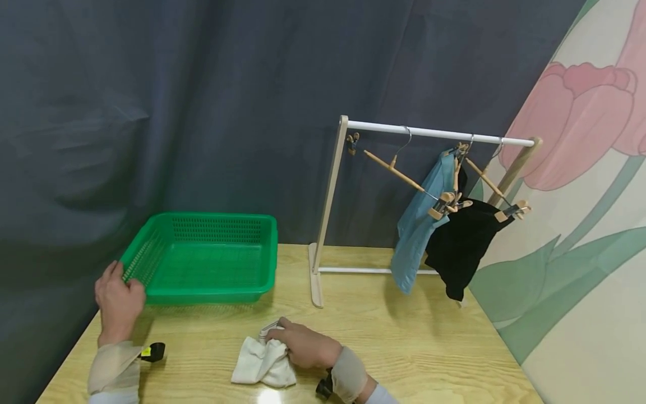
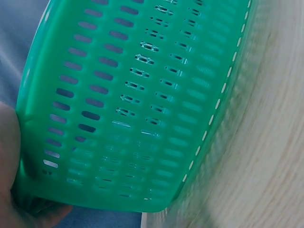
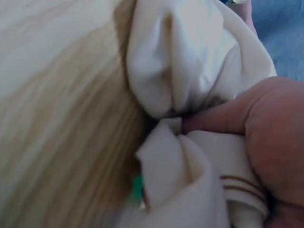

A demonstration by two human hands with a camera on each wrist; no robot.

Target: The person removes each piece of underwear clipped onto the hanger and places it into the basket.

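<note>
At left on the table (image 1: 197, 353), my left hand (image 1: 119, 303) had its fingers clamped on the rim of the green basket (image 1: 202, 297). Nearer me and farther right, my right hand (image 1: 310, 346) pinched the white cloth (image 1: 252, 362) on the same table. I judged this the pick-up step; the next move called for a firm, straight lift.

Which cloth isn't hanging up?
The cream cloth, gripped by the right hand; the blue cloth and black cloth both hang from the rack.
</note>
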